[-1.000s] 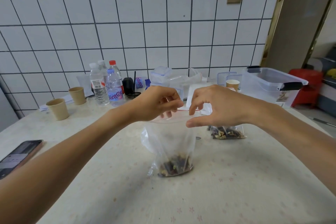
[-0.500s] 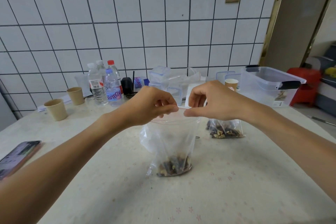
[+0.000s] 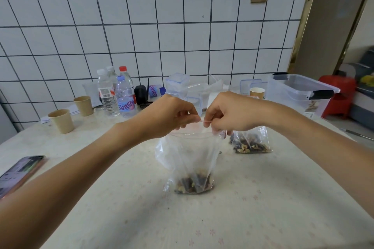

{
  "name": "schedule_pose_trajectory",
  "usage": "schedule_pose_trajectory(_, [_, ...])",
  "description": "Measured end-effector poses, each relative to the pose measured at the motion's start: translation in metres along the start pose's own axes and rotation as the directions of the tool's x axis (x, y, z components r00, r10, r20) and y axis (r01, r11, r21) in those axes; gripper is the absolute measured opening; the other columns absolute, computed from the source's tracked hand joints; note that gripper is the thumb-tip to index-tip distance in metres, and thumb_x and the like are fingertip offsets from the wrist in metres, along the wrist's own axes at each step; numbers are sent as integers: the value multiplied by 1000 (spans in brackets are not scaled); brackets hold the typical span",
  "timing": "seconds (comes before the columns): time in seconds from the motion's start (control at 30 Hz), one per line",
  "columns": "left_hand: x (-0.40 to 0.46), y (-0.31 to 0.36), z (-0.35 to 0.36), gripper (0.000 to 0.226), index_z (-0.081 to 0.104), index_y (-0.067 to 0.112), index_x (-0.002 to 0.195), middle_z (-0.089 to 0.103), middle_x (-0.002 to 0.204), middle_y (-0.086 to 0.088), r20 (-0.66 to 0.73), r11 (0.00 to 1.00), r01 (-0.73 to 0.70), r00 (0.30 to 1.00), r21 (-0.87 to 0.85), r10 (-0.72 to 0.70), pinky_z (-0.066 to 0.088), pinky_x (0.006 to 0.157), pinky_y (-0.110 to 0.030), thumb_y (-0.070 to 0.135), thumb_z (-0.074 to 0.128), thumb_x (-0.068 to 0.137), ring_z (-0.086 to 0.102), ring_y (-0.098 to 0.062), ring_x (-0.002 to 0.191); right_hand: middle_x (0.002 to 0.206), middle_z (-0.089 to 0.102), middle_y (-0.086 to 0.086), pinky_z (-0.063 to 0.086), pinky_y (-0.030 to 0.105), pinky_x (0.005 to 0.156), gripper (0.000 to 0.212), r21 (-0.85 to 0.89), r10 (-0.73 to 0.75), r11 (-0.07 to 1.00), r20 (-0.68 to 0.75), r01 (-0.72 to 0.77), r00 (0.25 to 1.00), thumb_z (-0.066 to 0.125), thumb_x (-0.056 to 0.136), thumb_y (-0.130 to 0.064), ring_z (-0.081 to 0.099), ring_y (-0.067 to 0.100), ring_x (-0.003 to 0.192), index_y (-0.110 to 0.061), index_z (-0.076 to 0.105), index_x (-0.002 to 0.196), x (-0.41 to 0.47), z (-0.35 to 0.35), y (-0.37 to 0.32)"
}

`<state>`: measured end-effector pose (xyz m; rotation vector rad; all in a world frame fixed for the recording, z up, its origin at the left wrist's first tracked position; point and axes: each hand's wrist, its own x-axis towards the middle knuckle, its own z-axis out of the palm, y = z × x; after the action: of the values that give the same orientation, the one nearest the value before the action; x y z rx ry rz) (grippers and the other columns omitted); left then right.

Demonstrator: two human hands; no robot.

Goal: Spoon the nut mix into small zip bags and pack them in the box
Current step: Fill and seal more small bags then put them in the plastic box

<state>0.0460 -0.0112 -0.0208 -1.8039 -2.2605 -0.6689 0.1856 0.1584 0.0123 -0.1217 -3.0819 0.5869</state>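
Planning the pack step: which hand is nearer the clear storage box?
Right. The right hand pinches the zip bag top, on the side toward the clear storage box; the left hand pinches it farther from the box.

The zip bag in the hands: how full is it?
Mostly empty. The zip bag has nut mix only along its bottom; above, it is clear plastic up to where the left hand and right hand pinch its top.

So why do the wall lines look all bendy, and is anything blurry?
Head view: the wide-angle lens curves the tile wall toward the edges; the zip bag and both hands look sharp, while the doorway area at far right is brighter and soft.
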Motion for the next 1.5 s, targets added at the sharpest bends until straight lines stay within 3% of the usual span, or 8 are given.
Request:
schedule_pose_trajectory(0.1, [-3,4,-1,19,76,26,99,69,87,12,-69,997,-5,998,77,10,56,72,-28,42,68,94,64,-3,79,92,78,14,64,34,67,25,252,23,967,92,-46,995,51,95,5,78,33,78,-4,71,107,-2,-5,10])
schedule_pose_trajectory(0.23, [-11,21,-2,26,75,21,92,68,83,15,-256,992,-124,959,5,121,45,72,-14,44,65,98,62,-1,80,94,76,23,61,30,65,21,490,5,869,138,-73,990,53,98,7,78,39,81,-3,62,114,-7,-6,20])
schedule_pose_trajectory(0.33, [-15,40,3,29,77,25,91,73,80,17,-94,983,-94,992,-155,80,44,68,-8,52,69,93,70,0,80,86,72,21,62,35,69,23,566,-40,824,129,-40,991,49,100,8,76,43,82,-4,60,117,-7,-3,24])
schedule_pose_trajectory(0.57, [-16,42,7,14,78,17,98,77,73,3,220,962,137,972,-235,-84,54,67,-17,27,81,89,73,-8,65,85,72,9,64,33,75,44,302,-14,953,115,-22,993,36,95,10,79,26,83,-4,76,104,-9,-1,20])
schedule_pose_trajectory(0.67, [-19,36,-8,10,77,20,100,76,77,6,369,963,190,923,-192,-108,52,67,-14,24,79,91,72,-9,67,86,78,-2,63,38,87,31,97,-24,995,123,12,992,51,95,2,77,13,87,-15,76,102,-13,-6,16])
schedule_pose_trajectory(0.87, [-21,32,-19,22,77,33,92,60,73,2,326,960,215,934,-181,-148,56,79,-49,12,77,84,58,-21,70,102,63,-10,53,33,88,12,-188,-165,968,14,164,986,78,87,-32,60,4,96,-32,68,93,-11,4,-3])
schedule_pose_trajectory(1.3, [-25,34,-18,11,73,26,86,66,73,9,197,967,125,977,-224,-81,57,70,-41,21,83,85,65,-22,71,115,64,-22,37,22,105,13,102,-276,957,27,272,961,89,79,-31,58,-4,116,-28,76,79,-22,0,-8])
schedule_pose_trajectory(1.5, [-28,28,-24,22,72,26,83,71,76,13,256,983,75,966,-165,-31,58,71,-26,46,83,83,67,-9,72,100,72,-7,49,34,97,11,15,-220,975,-35,220,975,83,84,-34,68,22,102,-31,73,84,-25,-5,0])
